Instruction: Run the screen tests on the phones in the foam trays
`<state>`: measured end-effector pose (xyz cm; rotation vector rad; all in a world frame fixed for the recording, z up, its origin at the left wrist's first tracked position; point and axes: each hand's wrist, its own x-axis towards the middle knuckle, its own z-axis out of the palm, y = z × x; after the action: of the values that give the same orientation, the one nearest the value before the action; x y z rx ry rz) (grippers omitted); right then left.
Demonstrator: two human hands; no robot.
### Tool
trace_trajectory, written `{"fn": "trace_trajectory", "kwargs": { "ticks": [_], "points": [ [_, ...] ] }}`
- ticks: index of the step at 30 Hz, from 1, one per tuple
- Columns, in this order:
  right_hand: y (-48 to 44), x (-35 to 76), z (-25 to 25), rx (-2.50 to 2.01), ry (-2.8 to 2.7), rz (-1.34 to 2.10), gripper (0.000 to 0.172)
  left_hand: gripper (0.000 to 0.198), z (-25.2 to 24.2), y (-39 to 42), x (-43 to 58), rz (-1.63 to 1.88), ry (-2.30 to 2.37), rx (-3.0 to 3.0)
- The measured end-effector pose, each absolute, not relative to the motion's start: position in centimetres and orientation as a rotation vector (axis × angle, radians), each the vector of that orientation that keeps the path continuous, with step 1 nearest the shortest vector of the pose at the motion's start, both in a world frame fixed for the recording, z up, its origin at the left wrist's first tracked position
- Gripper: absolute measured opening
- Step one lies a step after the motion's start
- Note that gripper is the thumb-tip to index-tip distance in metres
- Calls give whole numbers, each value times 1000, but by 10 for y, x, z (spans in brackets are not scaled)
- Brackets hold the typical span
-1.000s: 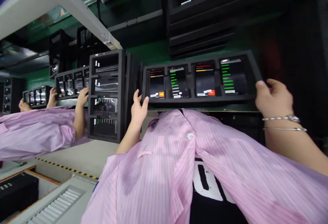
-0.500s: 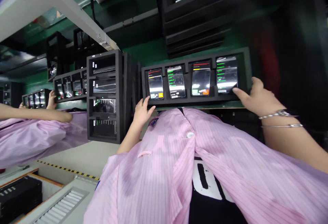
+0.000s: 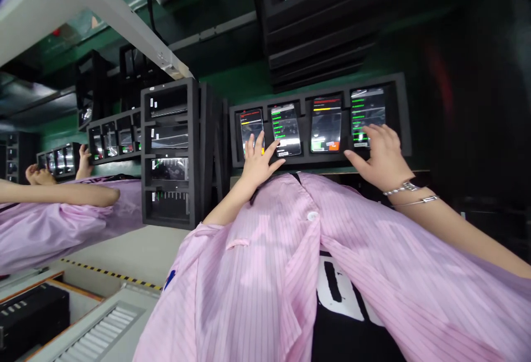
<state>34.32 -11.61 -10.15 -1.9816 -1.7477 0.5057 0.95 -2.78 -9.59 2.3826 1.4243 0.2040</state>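
A black foam tray (image 3: 319, 155) lies in front of me with several slots in a row. Each slot holds a smartphone with a lit test screen. My left hand (image 3: 258, 164) rests with spread fingers over the lower edges of the leftmost phone (image 3: 251, 124) and the second phone (image 3: 286, 130). My right hand (image 3: 380, 157) lies on the lower part of the rightmost phone (image 3: 367, 109), with two thin bracelets on its wrist. The third phone (image 3: 326, 124) stands untouched between my hands. Neither hand grips anything that I can see.
An upright black foam rack (image 3: 170, 152) stands left of my tray. Further left, a pink-sleeved co-worker's arm (image 3: 58, 193) reaches beside another phone tray (image 3: 110, 138). Dark stacked trays (image 3: 315, 30) sit beyond my tray on a green surface.
Both hands have moved inward from the tray's ends onto the phones. My left hand moved up and right; my right hand moved left. The co-worker's arm now lies across the left side.
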Motion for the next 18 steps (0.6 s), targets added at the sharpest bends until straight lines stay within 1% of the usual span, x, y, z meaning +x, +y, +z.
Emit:
{"fn": "trace_trajectory", "kwargs": {
  "ticks": [4,7,9,11,13,16,18],
  "points": [
    [-121,367,-104,-2196,-1549,451,88,74,-91,-36,-28,357,1610,2192],
    [-121,377,-99,-2478,-1193,700,95,83,-92,-44,-55,361,1773,1880],
    [-120,379,-94,-2560,-939,792,88,82,-92,-49,-66,366,1805,1728],
    [-120,381,-86,-2529,-838,682,76,78,-87,-51,-70,436,1818,1696],
    [-119,384,-74,-2451,-851,507,69,77,-76,-49,-72,537,1818,1762],
    [-114,393,-52,-2375,-924,347,63,76,-51,-36,-75,610,1770,1887],
    [-109,400,-40,-2390,-970,294,63,75,-38,-29,-78,592,1733,1939]
  ]
}}
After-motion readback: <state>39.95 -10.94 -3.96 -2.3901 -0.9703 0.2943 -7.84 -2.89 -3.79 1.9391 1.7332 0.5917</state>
